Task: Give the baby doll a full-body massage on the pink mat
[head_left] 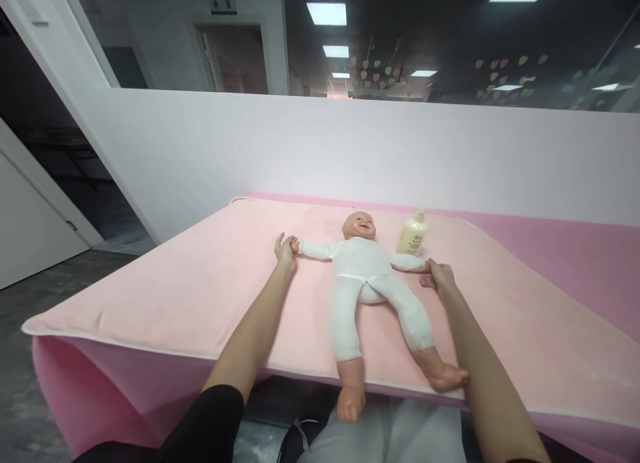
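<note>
A baby doll [363, 259] with a white cloth body lies on its back on a pink padded mat [200, 283], head away from me. Its arms are stretched out to both sides. My left hand [285, 249] is closed around the doll's hand at the left, fingers partly hidden. At the right, my right hand [439, 276] pinches the doll's other hand. The doll's feet reach the mat's near edge, one hanging past it and the other beside my right forearm.
A pale yellow pump bottle [413, 234] stands behind the doll's right-side arm. A white wall [320, 143] with a dark window [450, 49] above it borders the far side. Pink cloth [90, 389] hangs below the mat's front edge. A white door [35, 216] is at the left.
</note>
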A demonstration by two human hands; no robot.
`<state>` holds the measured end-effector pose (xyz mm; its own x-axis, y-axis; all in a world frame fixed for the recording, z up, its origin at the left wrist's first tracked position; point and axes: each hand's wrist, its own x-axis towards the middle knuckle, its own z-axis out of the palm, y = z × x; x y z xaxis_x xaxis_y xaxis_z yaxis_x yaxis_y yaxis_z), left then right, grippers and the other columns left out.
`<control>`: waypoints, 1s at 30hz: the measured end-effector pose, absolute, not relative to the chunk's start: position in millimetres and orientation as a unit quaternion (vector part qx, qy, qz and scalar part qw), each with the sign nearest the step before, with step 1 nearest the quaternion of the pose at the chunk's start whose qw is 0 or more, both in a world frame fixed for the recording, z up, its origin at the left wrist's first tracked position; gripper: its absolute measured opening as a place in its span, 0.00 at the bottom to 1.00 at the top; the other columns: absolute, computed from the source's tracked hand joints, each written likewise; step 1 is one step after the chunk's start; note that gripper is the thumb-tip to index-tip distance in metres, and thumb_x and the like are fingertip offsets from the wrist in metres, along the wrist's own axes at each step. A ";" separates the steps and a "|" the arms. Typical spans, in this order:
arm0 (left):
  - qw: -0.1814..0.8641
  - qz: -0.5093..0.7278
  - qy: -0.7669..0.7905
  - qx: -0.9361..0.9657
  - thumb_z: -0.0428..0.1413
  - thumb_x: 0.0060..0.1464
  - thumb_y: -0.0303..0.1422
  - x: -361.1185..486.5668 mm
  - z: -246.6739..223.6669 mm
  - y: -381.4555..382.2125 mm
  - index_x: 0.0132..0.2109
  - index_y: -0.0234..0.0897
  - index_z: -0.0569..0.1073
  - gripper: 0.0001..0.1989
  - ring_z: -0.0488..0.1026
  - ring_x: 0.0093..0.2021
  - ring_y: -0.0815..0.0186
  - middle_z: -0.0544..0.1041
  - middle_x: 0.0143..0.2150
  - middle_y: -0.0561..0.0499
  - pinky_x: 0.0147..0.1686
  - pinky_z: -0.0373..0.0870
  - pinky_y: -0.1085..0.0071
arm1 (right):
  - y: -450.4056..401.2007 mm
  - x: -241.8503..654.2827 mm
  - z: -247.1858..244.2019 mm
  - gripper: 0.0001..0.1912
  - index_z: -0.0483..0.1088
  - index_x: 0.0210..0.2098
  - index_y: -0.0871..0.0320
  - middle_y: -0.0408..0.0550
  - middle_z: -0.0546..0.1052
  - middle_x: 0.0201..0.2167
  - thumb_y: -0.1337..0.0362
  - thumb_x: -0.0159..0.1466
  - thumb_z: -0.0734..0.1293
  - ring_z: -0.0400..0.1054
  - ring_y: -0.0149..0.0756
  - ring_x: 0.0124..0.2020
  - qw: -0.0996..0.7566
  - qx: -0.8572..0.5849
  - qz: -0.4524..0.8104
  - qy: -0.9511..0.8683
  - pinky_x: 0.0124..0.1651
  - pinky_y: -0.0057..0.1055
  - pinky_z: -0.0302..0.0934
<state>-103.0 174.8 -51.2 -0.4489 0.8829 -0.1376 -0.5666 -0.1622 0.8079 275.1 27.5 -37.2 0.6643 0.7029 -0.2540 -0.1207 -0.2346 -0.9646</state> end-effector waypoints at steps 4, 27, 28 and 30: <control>0.436 0.765 0.420 0.220 0.52 0.51 0.25 -90.5 -57.5 172.1 0.41 0.35 0.71 0.09 0.76 0.33 0.70 0.76 0.31 0.51 0.40 0.72 0.72 | 37.3 286.2 -44.7 0.14 0.59 0.41 0.63 0.47 0.70 0.22 0.59 0.64 0.64 0.68 0.33 0.18 0.588 -0.692 0.336 -0.249 0.21 0.28 0.66; 0.429 0.631 0.511 0.396 0.47 0.62 0.38 -106.8 -55.3 146.6 0.45 0.31 0.71 0.15 0.59 0.13 0.75 0.66 0.20 0.57 0.14 0.57 0.78 | 26.8 281.0 -25.7 0.06 0.62 0.32 0.61 0.38 0.67 0.21 0.67 0.66 0.60 0.45 0.16 0.12 0.741 -0.575 0.342 -0.060 0.11 0.18 0.39; 0.433 0.640 0.509 0.378 0.44 0.63 0.37 -107.0 -54.3 146.4 0.45 0.31 0.72 0.16 0.58 0.12 0.76 0.64 0.18 0.58 0.14 0.55 0.78 | 25.6 278.8 -23.5 0.07 0.61 0.32 0.60 0.38 0.67 0.21 0.66 0.67 0.60 0.46 0.17 0.12 0.743 -0.574 0.341 -0.050 0.11 0.18 0.40; 0.441 0.658 0.500 0.350 0.42 0.64 0.37 -108.0 -52.7 145.8 0.45 0.31 0.72 0.18 0.56 0.12 0.76 0.64 0.19 0.58 0.14 0.54 0.78 | 23.0 276.2 -20.1 0.10 0.60 0.31 0.59 0.39 0.66 0.20 0.62 0.69 0.57 0.46 0.19 0.12 0.743 -0.571 0.349 -0.032 0.11 0.20 0.40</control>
